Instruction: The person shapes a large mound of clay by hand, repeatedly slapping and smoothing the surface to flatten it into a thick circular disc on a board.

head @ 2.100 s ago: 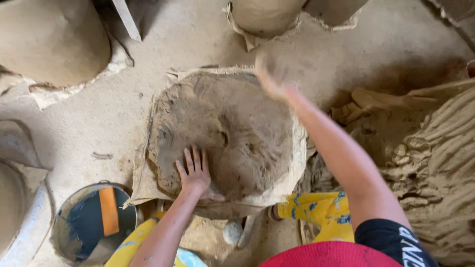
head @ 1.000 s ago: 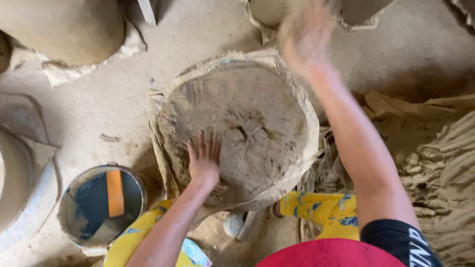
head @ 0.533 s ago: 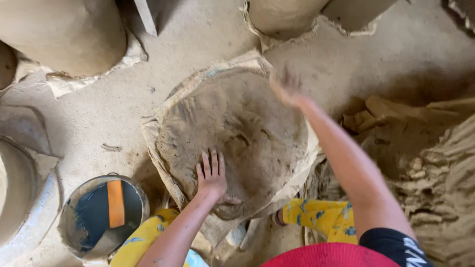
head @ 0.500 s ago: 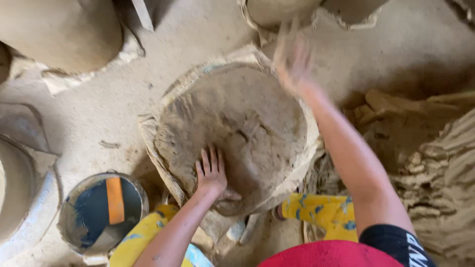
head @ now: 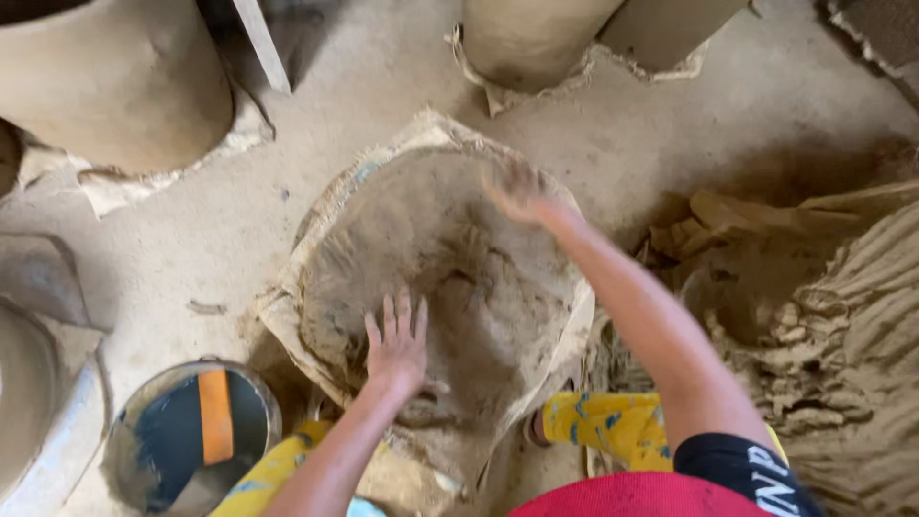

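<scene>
Head view, looking down. We see a round clay slab (head: pixel 450 287) lying on a piece of sacking (head: pixel 574 335) spread over the sandy floor (head: pixel 364 86).

Left hand (head: pixel 397 345): flat on the near part of the slab, fingers spread, palm down, gripping nothing.

Right hand (head: pixel 517 191): at the far edge of the slab, motion-blurred; fingers look loosely open and empty, but we cannot tell whether it touches the clay.

Surroundings: a metal bucket (head: pixel 187 436) with a blue interior and an orange strip stands at the lower left, near the sacking. A large clay vessel (head: pixel 115 77) stands at the upper left, another (head: pixel 531 38) at the top. A ridged clay heap (head: pixel 862 354) lies at the right.
</scene>
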